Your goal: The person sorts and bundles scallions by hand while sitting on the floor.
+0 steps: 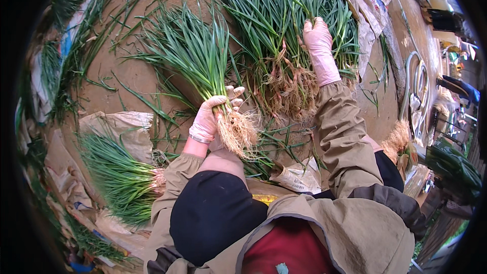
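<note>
My left hand (pixel 207 116), in a thin pale glove, is closed around a bunch of green garlic plants (pixel 207 68). Their pale roots (pixel 239 133) hang towards me, and the leaves fan out away from me. Further forward and to the right, my gloved right hand (pixel 319 43) grips a few green stalks (pixel 310 11) over a large heap of the same plants (pixel 262 15). Pinkish bulbs and tangled brown roots (pixel 293 87) show along the heap's near edge. The lower ends of the stalks in my right hand are partly hidden by the hand.
Another bunch of plants (pixel 118 175) lies at the left beside a woven sack piece (pixel 121 129). Loose leaves (pixel 144 102) litter the brown ground (pixel 99 95). At the right are a woven sack (pixel 367 19), a coiled hose (pixel 420 87) and a bundle with roots (pixel 397 140).
</note>
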`<action>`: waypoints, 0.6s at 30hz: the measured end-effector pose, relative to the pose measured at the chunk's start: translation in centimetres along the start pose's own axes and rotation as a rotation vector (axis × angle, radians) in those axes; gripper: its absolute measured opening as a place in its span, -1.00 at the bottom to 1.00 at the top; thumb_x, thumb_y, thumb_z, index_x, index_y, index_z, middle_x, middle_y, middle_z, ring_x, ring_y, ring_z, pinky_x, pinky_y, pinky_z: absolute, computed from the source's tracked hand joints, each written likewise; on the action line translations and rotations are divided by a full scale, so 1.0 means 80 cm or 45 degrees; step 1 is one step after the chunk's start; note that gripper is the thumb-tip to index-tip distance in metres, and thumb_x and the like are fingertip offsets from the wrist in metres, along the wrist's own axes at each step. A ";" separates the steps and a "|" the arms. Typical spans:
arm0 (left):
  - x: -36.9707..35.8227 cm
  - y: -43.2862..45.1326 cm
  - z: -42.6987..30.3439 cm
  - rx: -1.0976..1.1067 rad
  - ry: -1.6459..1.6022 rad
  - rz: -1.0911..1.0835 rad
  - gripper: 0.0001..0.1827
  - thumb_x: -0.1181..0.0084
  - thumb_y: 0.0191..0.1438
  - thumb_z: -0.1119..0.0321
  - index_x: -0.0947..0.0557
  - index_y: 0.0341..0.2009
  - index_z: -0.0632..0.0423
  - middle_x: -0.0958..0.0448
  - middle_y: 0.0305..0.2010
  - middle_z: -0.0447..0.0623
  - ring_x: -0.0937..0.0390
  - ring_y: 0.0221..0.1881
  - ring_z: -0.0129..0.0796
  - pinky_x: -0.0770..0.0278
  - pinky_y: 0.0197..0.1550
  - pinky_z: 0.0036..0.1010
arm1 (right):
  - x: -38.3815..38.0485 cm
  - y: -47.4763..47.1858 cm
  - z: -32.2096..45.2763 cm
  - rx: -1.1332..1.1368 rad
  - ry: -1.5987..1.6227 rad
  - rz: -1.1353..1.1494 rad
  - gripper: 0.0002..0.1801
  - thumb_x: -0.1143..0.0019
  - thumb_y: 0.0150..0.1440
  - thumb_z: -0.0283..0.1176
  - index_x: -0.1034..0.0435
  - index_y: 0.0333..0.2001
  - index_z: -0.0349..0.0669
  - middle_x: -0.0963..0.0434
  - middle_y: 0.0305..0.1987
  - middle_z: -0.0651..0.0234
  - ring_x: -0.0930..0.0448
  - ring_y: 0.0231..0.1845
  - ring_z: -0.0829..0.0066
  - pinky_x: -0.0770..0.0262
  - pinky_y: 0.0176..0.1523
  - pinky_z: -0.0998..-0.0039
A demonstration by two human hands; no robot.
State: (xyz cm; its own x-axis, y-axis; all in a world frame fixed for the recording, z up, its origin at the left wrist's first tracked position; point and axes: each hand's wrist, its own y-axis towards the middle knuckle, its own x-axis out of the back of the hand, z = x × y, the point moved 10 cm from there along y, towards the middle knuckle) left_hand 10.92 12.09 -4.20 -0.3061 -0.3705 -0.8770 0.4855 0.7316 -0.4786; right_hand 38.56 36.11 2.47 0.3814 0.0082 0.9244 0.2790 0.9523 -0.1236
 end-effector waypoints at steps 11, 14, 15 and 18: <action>0.010 -0.003 0.002 -0.015 0.004 -0.009 -0.57 -0.02 -0.02 0.45 -0.45 0.01 0.20 -0.44 0.09 0.24 -0.52 -0.17 -0.14 -0.59 -0.15 -0.21 | 0.071 -0.042 0.047 -0.035 -0.178 -0.179 -0.63 0.13 0.21 -0.11 -0.39 -0.16 -0.20 -0.59 -0.34 0.19 -0.62 -0.40 0.26 -0.54 -0.31 0.23; 0.015 -0.001 0.004 0.007 -0.032 -0.023 -0.58 -0.03 -0.04 0.46 -0.47 -0.01 0.19 -0.45 0.08 0.22 -0.51 -0.19 -0.15 -0.55 -0.13 -0.23 | 0.003 -0.110 0.064 -0.053 -0.208 0.214 -0.51 0.06 0.16 0.03 -0.39 -0.11 -0.19 -0.60 -0.31 0.21 -0.63 -0.30 0.29 -0.52 -0.14 0.22; 0.014 -0.001 0.005 0.008 -0.041 -0.027 -0.59 -0.03 -0.04 0.46 -0.47 -0.02 0.18 -0.46 0.08 0.21 -0.50 -0.19 -0.15 -0.55 -0.13 -0.24 | -0.030 -0.126 0.064 -0.030 -0.395 0.326 -0.48 0.01 0.13 0.06 -0.39 -0.10 -0.18 -0.60 -0.28 0.20 -0.63 -0.25 0.26 -0.51 -0.08 0.22; 0.009 -0.001 0.009 0.021 -0.060 -0.033 -0.62 -0.03 -0.04 0.48 -0.49 -0.05 0.18 -0.49 0.04 0.20 -0.50 -0.20 -0.14 -0.54 -0.12 -0.24 | -0.085 -0.123 0.031 -0.140 -0.443 0.392 -0.46 -0.10 0.05 0.07 -0.39 -0.04 -0.08 -0.60 -0.20 0.14 -0.61 -0.09 0.18 -0.48 -0.02 0.23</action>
State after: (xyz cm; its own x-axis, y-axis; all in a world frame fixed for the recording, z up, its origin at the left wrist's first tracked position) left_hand 11.26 11.37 -4.86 -0.2798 -0.4160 -0.8652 0.4914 0.7122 -0.5013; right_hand 31.06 27.40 -1.68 0.1483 0.4048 0.9023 0.2980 0.8517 -0.4311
